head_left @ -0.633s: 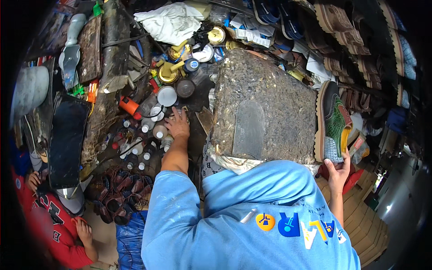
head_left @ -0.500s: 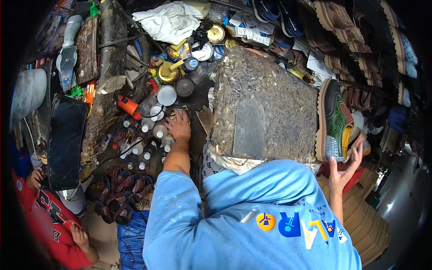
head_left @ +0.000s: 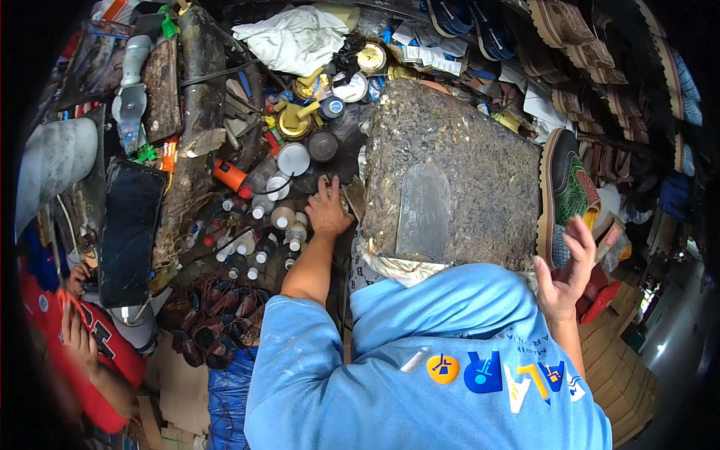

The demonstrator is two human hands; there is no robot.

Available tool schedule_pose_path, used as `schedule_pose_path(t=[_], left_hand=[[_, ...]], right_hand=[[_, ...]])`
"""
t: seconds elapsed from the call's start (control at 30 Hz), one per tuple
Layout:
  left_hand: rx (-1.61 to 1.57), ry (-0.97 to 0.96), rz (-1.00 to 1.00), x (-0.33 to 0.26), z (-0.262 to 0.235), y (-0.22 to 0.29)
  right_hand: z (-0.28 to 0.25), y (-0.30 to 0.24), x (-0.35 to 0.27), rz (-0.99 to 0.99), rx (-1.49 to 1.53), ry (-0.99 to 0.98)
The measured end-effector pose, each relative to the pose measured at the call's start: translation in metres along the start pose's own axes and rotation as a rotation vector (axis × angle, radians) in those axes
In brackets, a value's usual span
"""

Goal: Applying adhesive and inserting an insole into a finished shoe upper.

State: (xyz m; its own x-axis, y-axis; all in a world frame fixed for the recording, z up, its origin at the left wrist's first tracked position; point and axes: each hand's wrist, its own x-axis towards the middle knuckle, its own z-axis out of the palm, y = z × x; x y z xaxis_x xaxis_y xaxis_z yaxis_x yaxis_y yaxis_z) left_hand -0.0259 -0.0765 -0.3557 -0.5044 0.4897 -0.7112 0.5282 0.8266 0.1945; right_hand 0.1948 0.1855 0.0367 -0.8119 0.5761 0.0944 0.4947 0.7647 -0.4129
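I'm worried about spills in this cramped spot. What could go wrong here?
The left hand reaches in among small upright bottles and open tins; a nudge could topple some. The right hand is open beside the shoe standing on edge against the stone slab; unheld, the shoe might fall.

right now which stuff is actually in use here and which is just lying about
In use:
- left hand reaching among the small bottles
- right hand open beside the green shoe
- stone work block in front of the person

Lying about:
- white cloth
- orange tube
- brass tins
- sandals
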Motion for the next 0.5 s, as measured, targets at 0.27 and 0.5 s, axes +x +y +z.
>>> schedule_pose_path(t=[0.27,0.5], left_hand=[[-0.368,0.205,0.126,-0.078,-0.025,-0.015],[-0.159,0.083,0.065,-0.091,-0.043,-0.026]], right_hand=[[0.079,-0.044,0.082,-0.249,0.285,-0.44],[0.124,-0.056,0.093,-0.232,0.211,-0.511]])
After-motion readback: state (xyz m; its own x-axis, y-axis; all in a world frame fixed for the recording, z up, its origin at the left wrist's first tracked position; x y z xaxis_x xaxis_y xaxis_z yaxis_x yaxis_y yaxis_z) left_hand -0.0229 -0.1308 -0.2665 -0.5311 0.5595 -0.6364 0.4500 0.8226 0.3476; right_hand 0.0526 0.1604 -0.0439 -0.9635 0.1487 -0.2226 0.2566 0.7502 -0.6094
